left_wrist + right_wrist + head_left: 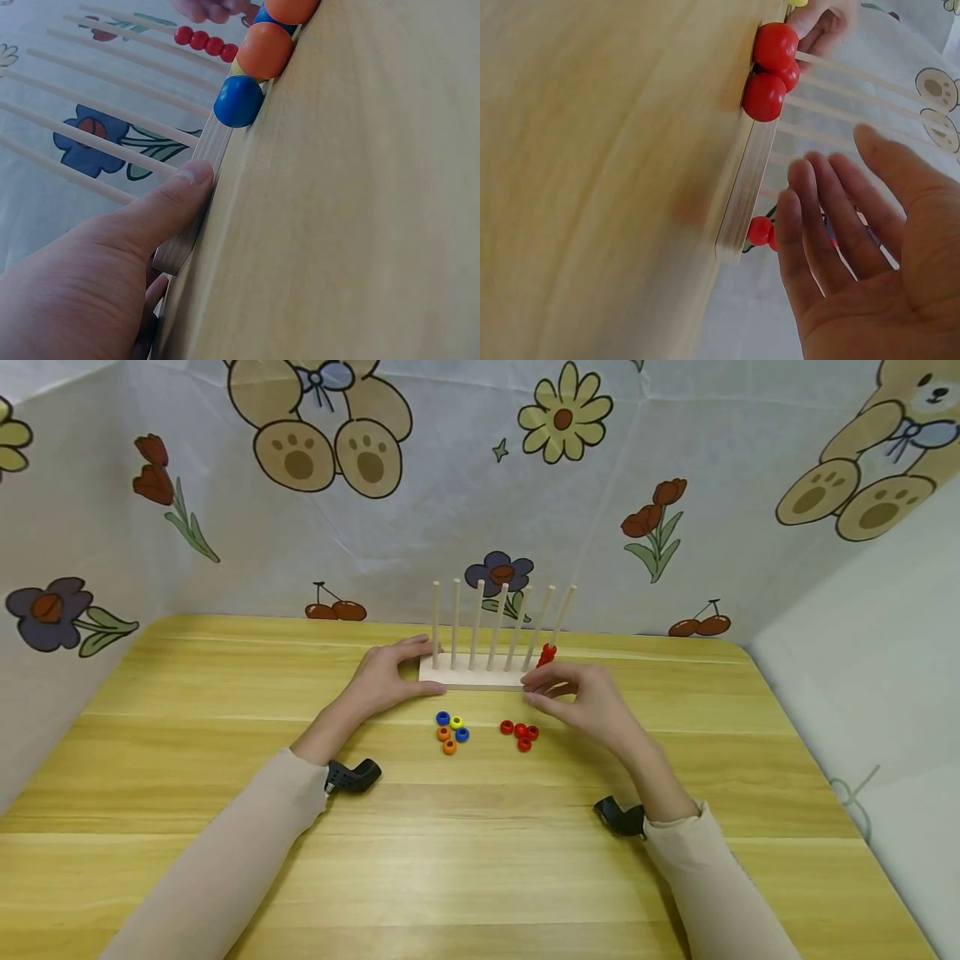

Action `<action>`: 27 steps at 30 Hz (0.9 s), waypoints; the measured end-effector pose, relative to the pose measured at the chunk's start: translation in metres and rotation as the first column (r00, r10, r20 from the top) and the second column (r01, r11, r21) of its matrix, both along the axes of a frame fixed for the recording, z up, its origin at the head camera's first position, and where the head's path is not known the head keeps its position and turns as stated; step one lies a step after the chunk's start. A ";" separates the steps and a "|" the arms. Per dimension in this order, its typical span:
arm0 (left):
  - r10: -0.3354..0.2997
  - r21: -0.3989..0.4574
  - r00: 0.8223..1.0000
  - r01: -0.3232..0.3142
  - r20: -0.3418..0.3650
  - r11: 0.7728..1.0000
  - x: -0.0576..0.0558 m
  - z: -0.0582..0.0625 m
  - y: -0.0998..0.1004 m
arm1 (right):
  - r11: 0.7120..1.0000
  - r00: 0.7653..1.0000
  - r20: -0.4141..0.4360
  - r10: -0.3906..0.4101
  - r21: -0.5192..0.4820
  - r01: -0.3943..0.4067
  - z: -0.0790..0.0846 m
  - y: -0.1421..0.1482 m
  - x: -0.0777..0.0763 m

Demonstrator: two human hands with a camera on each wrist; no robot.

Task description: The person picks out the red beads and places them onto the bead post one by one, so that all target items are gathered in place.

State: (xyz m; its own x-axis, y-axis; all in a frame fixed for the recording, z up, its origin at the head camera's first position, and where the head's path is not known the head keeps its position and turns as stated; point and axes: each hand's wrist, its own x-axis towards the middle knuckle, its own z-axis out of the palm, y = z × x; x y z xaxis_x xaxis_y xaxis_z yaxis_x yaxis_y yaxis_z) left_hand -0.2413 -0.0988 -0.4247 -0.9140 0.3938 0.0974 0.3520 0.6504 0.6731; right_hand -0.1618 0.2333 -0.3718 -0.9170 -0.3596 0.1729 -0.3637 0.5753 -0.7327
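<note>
My left hand (381,678) grips the left end of a wooden peg board (480,679), its thumb along the front edge and its fingers behind. A row of upright pegs stands on this board. Several red beads (198,40) are stacked on the rightmost peg. Beside that end is my right hand (592,700); in the right wrist view its fingers (840,217) are loosely bent, thumb apart, with nothing between them. In front of the board lie loose red beads (524,745) and a mixed group of orange beads (444,734), blue beads (462,735) and a yellow bead (457,722).
The wooden table (480,860) runs back to a patterned cloth (450,527) hanging just behind the board. Black wrist devices (356,776) sit at both cuffs. At the right is a white wall (885,693) with a pale cord (855,793).
</note>
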 end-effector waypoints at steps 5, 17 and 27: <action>0.000 0.006 1.000 0.000 0.009 1.000 0.001 0.002 0.001 | 0.998 0.992 0.111 0.056 0.023 -0.059 -0.002 0.003 0.000; 0.005 0.002 1.000 -0.005 0.009 1.000 0.001 0.001 0.001 | 0.987 0.950 0.289 0.122 0.062 -0.145 -0.003 0.010 -0.003; 0.011 0.006 1.000 -0.011 0.015 1.000 0.002 0.001 0.002 | 0.976 0.935 0.316 0.164 0.083 -0.199 -0.002 0.010 -0.002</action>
State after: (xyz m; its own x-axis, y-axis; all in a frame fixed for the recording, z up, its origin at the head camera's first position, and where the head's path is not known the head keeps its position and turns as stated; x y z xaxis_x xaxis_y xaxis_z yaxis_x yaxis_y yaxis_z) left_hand -0.2395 -0.0970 -0.4235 -0.9196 0.3833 0.0857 0.3346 0.6502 0.6821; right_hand -0.1641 0.2433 -0.3741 -0.8363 -0.5257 -0.1559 -0.2385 0.6047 -0.7599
